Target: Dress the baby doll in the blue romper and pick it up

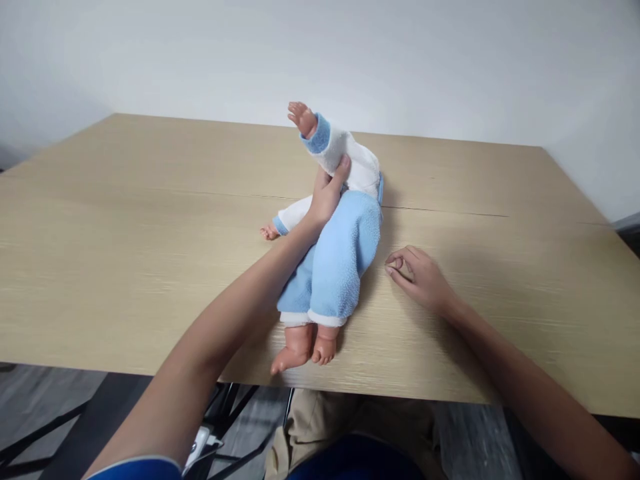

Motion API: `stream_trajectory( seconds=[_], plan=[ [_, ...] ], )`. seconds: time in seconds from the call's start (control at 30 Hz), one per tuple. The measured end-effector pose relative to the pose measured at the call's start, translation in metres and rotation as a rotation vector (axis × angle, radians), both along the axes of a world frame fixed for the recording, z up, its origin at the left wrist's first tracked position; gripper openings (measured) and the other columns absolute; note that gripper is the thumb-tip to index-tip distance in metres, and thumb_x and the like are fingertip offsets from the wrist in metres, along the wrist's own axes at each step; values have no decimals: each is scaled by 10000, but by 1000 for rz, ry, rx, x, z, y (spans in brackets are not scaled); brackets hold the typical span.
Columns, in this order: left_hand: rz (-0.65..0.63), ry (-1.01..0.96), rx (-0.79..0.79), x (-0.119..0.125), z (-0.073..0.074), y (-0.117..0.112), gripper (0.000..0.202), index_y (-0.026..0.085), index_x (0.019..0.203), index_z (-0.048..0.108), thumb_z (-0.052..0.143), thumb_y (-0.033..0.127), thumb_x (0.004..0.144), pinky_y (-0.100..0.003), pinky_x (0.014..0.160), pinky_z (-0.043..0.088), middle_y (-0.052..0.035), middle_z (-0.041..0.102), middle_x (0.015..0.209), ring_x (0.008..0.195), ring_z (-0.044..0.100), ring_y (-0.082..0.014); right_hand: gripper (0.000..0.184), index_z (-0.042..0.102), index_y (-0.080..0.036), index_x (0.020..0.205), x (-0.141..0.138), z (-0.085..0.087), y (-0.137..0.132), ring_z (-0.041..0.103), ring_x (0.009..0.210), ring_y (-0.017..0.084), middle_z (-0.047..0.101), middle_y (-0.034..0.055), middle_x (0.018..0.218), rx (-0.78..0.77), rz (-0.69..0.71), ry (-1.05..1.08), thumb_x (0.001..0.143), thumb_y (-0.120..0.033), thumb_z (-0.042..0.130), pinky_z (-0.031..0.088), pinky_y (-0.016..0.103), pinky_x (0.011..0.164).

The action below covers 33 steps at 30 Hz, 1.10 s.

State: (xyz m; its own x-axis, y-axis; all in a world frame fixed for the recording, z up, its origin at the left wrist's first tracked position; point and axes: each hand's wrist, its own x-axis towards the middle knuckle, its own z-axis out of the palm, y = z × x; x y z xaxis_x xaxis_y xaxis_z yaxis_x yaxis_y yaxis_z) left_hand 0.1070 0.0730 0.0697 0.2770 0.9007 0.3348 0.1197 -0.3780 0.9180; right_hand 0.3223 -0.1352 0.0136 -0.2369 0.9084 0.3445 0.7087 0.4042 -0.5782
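Note:
A baby doll point(345, 240) in a white top and fuzzy light blue trousers is on the table, turned partly onto its side. Its bare feet point toward the near edge. One doll arm point(325, 139) with a blue cuff sticks up, and the other lies on the tabletop at the left. The doll's head does not show. Wrapped around its upper body is my left hand point(330, 190), thumb in front and fingers mostly hidden behind the raised arm. To the right of the doll, apart from it, my right hand point(417, 275) is closed in a pinch; anything between the fingertips is too small to make out.
The light wooden table point(150, 267) has a seam running across it and ends at a pale wall point(320, 53). Below the near edge are dark metal legs, a small white device point(199, 445) and my lap in beige trousers point(320, 427).

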Motion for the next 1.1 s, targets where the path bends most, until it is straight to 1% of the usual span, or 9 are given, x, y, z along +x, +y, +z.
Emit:
stream_trajectory(
  seconds=[0.13,0.27,0.4,0.57,0.73,0.83,0.9,0.97,1.1],
  plan=[
    [-44,-136,71,6,-10,6,959,252,1476,617,573,1033,922,-563,1328,448,-116,704,1630,1562,586,-391,26,690,-263,1087,2,1,2,691,949,277,725,63,1007,-16,12,24,1095,-258,666,540,445,890],
    [-82,-81,174,18,-13,6,899,206,1433,662,575,975,975,-561,1373,417,-171,690,1631,1563,593,-392,146,703,-269,1167,9,-5,8,641,823,245,687,36,926,-80,-71,189,1059,-361,736,552,428,818],
    [-150,76,337,33,-12,0,718,185,1449,661,552,791,1080,-555,1376,408,-183,717,1580,1543,615,-380,453,651,-303,1335,20,-9,17,682,842,228,728,56,1087,-217,-234,676,1041,-641,716,595,388,746],
    [-244,370,434,50,-4,-18,506,174,1455,654,618,502,1072,-547,1241,508,-191,766,1457,1396,700,-391,651,691,-336,1436,45,1,27,780,1081,295,777,106,1399,-435,-216,1135,1032,-819,528,682,471,898],
    [-377,557,460,53,2,-29,597,150,1475,648,700,516,1005,-562,1203,513,-205,776,1432,1353,679,-399,690,781,-316,1233,65,10,30,781,1243,365,777,120,1520,-534,-203,1328,928,-901,580,657,544,991],
    [-452,502,442,41,6,-31,581,145,1452,656,677,545,1031,-532,1203,523,-200,768,1442,1341,695,-370,607,783,-304,1126,67,14,31,764,1304,396,796,103,1503,-531,-248,1363,915,-853,635,636,593,1041],
    [-435,483,446,26,9,-33,525,166,1429,673,637,537,1060,-515,1205,516,-183,765,1454,1337,699,-353,562,786,-302,1119,67,17,30,736,1369,409,812,95,1476,-532,-271,1375,921,-809,646,631,620,1068],
    [-336,491,450,5,11,-34,476,191,1376,701,596,550,1083,-505,1228,489,-160,774,1437,1348,688,-345,521,786,-305,1127,67,19,30,709,1424,410,830,94,1432,-523,-283,1372,928,-768,656,630,639,1083],
    [-17,500,382,-50,3,-26,423,193,1234,732,539,537,1079,-517,1242,466,-159,797,1336,1292,682,-341,564,772,-314,1173,73,23,29,700,1455,403,837,109,1396,-486,-228,1288,940,-802,610,638,672,1086]
  ],
)
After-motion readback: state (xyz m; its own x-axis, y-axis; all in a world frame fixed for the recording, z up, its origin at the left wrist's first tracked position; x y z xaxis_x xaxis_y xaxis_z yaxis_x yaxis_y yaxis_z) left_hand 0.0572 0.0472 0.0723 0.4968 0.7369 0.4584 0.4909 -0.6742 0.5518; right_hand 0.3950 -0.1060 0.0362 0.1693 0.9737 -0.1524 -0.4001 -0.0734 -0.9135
